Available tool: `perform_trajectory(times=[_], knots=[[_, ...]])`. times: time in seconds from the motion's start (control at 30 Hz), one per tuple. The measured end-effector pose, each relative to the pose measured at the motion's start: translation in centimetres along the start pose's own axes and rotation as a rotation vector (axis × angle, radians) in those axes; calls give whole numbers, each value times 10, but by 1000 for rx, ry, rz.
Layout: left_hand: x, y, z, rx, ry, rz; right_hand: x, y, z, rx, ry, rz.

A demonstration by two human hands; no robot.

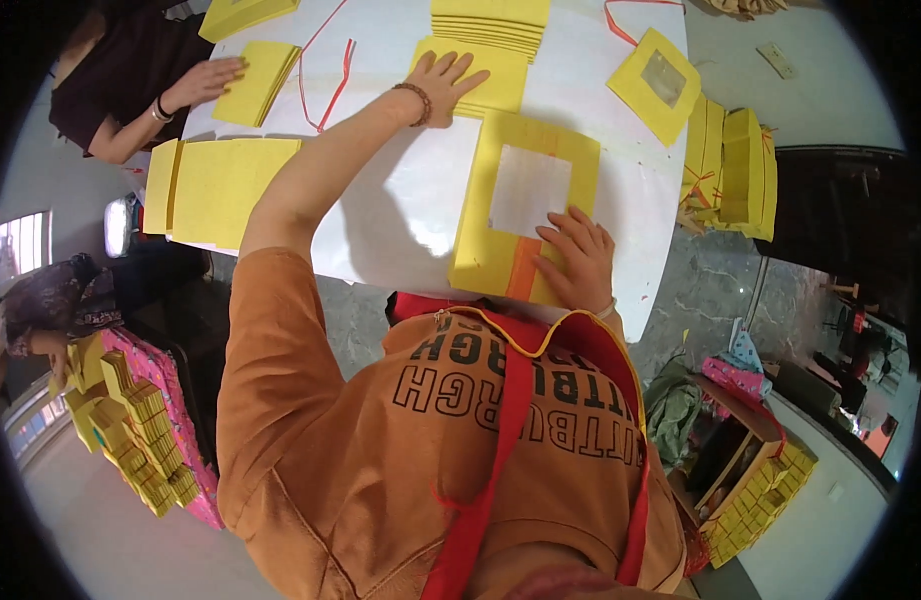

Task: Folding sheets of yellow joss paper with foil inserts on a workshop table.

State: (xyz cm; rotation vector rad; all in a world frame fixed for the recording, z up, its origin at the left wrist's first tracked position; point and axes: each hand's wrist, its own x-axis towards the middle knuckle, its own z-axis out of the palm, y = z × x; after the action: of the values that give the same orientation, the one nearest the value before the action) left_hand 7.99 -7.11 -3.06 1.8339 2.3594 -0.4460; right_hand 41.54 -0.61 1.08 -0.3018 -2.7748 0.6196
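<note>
My left hand [446, 88] lies with its fingers spread on a stack of yellow paper sheets [501, 85] at the far middle of the table. Closer to me is a flat yellow paper piece [473, 240] with a whitish rectangular panel [529, 190] and an orange strip [524, 268]. My right hand [581, 258] rests on its right edge, fingers apart and reaching onto the panel. The near piece meets the front of the stack.
Another person's hand [213, 82] touches a yellow stack [251, 85] on the left. More yellow stacks [236, 190] lie there. Orange ribbons [343, 90] cross the white table [396, 215]. A yellow framed piece [641, 110] sits far right; tied yellow bundles [746, 170] stand beyond the edge.
</note>
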Motion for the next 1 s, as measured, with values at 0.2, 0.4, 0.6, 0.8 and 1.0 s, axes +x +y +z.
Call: perform_trajectory(times=[0.2, 0.4, 0.6, 0.8, 1.0], knots=[[-17, -2, -20, -68, 208, 49, -8, 5, 15, 127, 72, 17], [-90, 54, -46, -532, 594, 263, -10, 7, 19, 173, 120, 12], [-172, 143, -39, -440, 418, 446, -9, 10, 24, 257, 162, 4], [-178, 144, -36, -484, 368, 402, -9, 28, 21, 562, 65, 71], [-178, 143, -36, -575, 476, 428, -12, 34, 25, 588, 34, 44]])
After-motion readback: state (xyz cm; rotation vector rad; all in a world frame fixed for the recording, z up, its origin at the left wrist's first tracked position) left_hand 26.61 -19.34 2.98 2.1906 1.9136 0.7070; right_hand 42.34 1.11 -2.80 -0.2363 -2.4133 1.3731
